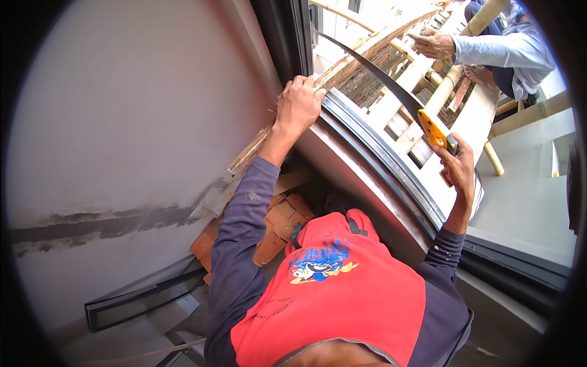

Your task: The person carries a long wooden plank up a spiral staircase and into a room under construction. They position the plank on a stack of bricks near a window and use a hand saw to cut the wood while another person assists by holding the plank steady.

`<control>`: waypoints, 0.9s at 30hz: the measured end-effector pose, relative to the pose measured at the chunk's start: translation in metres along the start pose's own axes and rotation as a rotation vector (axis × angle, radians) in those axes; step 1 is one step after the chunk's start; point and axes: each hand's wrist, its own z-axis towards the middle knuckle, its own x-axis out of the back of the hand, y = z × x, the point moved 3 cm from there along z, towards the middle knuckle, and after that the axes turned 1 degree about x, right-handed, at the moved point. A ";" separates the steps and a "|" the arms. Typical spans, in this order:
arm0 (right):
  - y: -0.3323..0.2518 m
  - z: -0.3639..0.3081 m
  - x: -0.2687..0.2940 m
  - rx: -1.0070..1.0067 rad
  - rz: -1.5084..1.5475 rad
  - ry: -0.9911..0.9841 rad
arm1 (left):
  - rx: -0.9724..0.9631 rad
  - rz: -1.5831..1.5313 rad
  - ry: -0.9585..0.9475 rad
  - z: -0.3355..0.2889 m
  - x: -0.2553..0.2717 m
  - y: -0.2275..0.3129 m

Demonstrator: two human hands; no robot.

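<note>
A long wooden plank (351,61) with rough edges runs out through the window opening, and its near end shows below my left wrist. My left hand (299,105) is closed over the plank beside the dark upright window frame (282,37). At the right, my right hand (458,162) is wrapped round the yellow and black handle of a handsaw (394,87). The saw's long dark blade slants up and left over the sill, its tip near the frame. No contact between blade and plank can be made out.
Outside, a person in a pale sleeve (501,50) sits by bamboo scaffolding (443,92), one hand near the plank. A dark metal window track (385,156) crosses between my arms. Orange bricks (278,226) lie below left, near a black metal frame (143,296) and a grey wall (134,110).
</note>
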 end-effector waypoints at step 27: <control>0.061 0.060 -0.026 0.244 0.082 -0.044 | -0.096 0.467 0.028 0.058 -0.075 0.039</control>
